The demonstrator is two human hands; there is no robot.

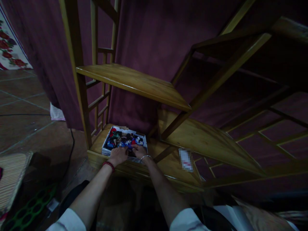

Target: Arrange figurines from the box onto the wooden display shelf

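Observation:
A white cardboard box [104, 148] without a lid sits on the lowest wooden shelf, filled with small colourful pieces [117, 138] in blue, red, green, black and white, too small to name. My left hand [119, 154], with a dark red bead bracelet at the wrist, reaches over the box's front edge with curled fingers. Beside it my right hand [140, 150], wearing a silvery bracelet, also reaches in, its fingers bent together. A small bluish-purple piece [130, 148] lies between the fingertips. Whatever the fingers hold is partly hidden.
Above the box is a wooden shelf board [134, 80]; a slanting board [207, 141] stands to the right. A blurred white packet [185, 159] lies on the lower shelf. A purple curtain [149, 38] hangs behind. At left are a woven mat [14, 179] and green rack [31, 208].

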